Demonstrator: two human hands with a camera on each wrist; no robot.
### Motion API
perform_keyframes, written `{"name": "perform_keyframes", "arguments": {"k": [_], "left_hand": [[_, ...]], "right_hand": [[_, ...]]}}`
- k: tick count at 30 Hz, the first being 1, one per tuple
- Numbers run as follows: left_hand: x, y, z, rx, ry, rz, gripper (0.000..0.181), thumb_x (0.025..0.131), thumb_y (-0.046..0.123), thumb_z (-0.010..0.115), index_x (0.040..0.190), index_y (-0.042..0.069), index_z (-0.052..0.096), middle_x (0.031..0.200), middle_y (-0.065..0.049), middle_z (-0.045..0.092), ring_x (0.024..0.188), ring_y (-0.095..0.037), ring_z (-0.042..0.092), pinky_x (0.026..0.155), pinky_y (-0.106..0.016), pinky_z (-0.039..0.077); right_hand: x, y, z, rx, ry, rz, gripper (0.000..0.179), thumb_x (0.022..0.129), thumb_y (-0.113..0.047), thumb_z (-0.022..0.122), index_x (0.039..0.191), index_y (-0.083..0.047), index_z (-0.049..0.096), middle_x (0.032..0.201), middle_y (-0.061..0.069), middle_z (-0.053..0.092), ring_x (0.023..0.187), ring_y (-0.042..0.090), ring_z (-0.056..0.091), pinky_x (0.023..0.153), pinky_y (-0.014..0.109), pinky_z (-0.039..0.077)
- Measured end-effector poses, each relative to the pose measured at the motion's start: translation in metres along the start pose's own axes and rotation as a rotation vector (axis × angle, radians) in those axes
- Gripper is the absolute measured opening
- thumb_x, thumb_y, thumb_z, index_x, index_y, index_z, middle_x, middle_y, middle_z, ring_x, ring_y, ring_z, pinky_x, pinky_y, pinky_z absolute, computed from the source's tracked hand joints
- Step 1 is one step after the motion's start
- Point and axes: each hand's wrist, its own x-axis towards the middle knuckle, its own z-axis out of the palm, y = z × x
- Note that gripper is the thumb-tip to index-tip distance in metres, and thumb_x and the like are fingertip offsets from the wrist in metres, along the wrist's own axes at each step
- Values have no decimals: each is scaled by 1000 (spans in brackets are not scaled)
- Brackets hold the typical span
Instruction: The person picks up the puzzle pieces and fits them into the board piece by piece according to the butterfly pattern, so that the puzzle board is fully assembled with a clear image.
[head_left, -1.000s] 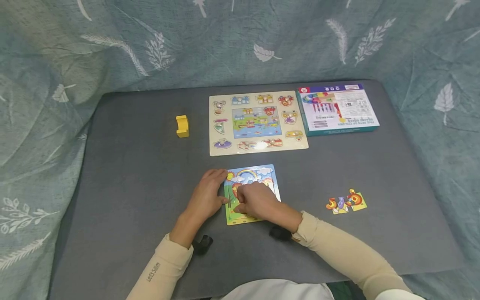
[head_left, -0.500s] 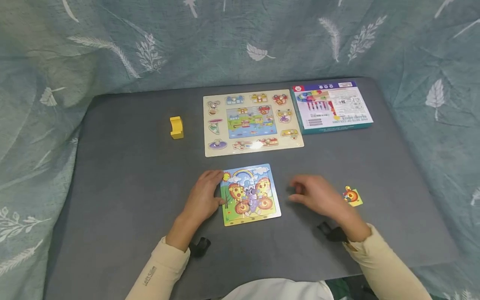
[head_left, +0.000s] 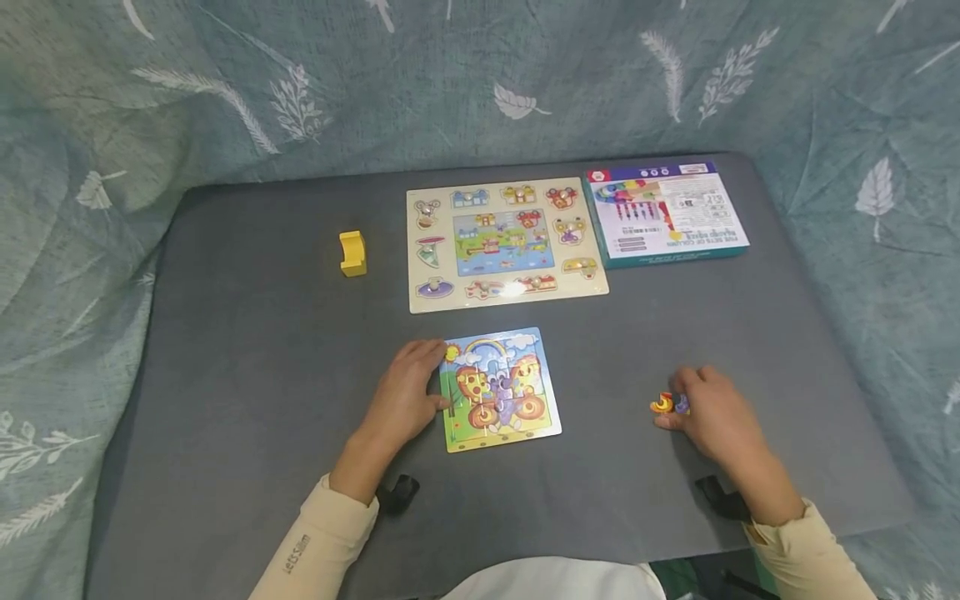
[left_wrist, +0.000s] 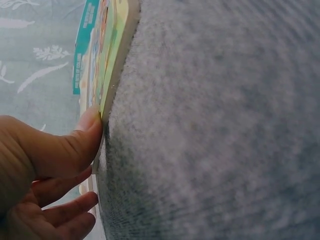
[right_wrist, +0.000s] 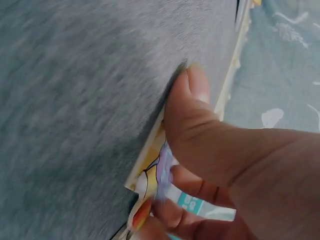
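A small square jigsaw puzzle [head_left: 498, 367] with a butterfly picture lies on the table in front of the person. At its left edge rests the left hand [head_left: 401, 396]; in the left wrist view the thumb touches the side of the puzzle board [left_wrist: 116, 55], with the other fingers loosely bent beside it. Over to the right, the right hand [head_left: 716, 417] is over loose jigsaw pieces [head_left: 662, 404], orange and purple. Its fingers touch a jigsaw piece [right_wrist: 154, 162] in the right wrist view, the thumb lying along the edge. The hand hides the other pieces.
Behind the jigsaw lies a larger wooden knob puzzle [head_left: 442, 250] with vehicle and building pieces. A printed box [head_left: 667, 212] stands beside it at the back right. A yellow curved block [head_left: 353, 254] sits at the back left. All are on a dark grey table [head_left: 262, 350].
The right hand has left the butterfly jigsaw and moved right to the loose pieces. The left hand stays at the puzzle's left edge. The head view has shifted slightly.
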Motion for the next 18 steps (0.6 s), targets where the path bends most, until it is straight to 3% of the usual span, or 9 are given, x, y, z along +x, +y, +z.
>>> {"name": "perform_keyframes", "arguments": {"k": [5, 11, 15, 18], "left_hand": [[-1, -1, 1, 7, 2, -5, 77, 66, 4, 85, 135, -3, 52, 141, -16, 51, 133, -33, 43, 108, -49, 40], [-1, -1, 4, 9, 5, -6, 77, 67, 3, 85, 136, -2, 51, 141, -15, 51, 134, -32, 42, 108, -48, 40], [-1, -1, 4, 10, 3, -5, 77, 67, 3, 85, 136, -2, 51, 141, -15, 51, 134, -32, 42, 108, -48, 40], [-1, -1, 3, 10, 8, -8, 77, 67, 3, 85, 136, -2, 52, 141, -15, 51, 133, -32, 42, 108, -48, 40]], "right_hand": [[1, -8, 1, -13, 22, -42, 29, 77, -20, 79, 81, -5, 54, 78, 12, 51, 66, 25, 48, 54, 38, 40], [11, -17, 1, 15, 11, -66, 21, 79, -10, 75, 91, -2, 59, 82, 15, 64, 76, 34, 61, 64, 49, 48], [19, -29, -2, 57, -14, -124, 11, 83, -10, 71, 85, -4, 61, 76, 8, 62, 68, 24, 57, 61, 41, 47], [27, -45, -4, 96, -12, -229, 10, 87, -12, 68, 81, -8, 60, 70, 0, 55, 63, 15, 47, 58, 33, 41]]}}
